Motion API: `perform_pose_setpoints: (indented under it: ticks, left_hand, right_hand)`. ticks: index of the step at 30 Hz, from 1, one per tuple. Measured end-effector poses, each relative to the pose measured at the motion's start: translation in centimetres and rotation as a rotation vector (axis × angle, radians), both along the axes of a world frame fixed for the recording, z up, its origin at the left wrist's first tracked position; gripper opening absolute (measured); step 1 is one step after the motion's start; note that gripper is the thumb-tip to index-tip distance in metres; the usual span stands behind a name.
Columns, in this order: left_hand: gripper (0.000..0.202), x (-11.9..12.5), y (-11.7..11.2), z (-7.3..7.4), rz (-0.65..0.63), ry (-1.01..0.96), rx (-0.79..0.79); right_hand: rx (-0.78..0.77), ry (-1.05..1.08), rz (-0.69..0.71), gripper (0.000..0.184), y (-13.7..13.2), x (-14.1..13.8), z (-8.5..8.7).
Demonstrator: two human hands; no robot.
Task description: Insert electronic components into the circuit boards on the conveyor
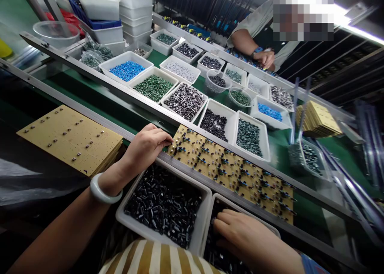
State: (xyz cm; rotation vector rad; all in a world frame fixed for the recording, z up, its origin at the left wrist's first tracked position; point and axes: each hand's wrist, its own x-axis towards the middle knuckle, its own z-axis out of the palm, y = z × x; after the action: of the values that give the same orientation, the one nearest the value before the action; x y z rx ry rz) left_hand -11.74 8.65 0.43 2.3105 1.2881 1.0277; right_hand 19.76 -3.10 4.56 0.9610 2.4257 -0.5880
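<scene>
Finding the left hand (144,148) bunched at the near corner of a circuit board (231,174) on the green belt (309,210), any part between its fingertips too small to tell. The right hand (240,234) lies curled among black capacitors (214,246) in a white tray (228,202); whether it grasps any cannot be confirmed from this view.

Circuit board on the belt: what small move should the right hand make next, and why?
Probably lift one black capacitor from the white tray under the right hand to the circuit board: the left hand rests at the board's edge, where components already stand.
</scene>
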Motion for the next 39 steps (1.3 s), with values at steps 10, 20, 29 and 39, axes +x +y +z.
perform_pose_setpoints:
  ticks: [10,20,29,39]
  left_hand:
    - [0.017,0.0,0.5,0.2,-0.051,0.101,0.106]
    - [0.017,-0.1,-0.3,0.7,-0.053,0.296,0.235]
    - [0.019,1.2,-4.5,2.8,-0.364,0.248,0.076]
    - [0.017,3.6,-8.5,-0.9,-0.581,0.477,-0.09]
  right_hand:
    - [0.108,0.231,-0.172,0.017,0.8,0.5,1.6]
    - [0.053,0.198,-0.188,0.015,1.0,0.0,1.0]
    - [0.005,0.067,-0.107,0.006,-0.8,-0.9,-0.3]
    - [0.027,0.394,-0.428,0.009,2.0,0.1,4.5]
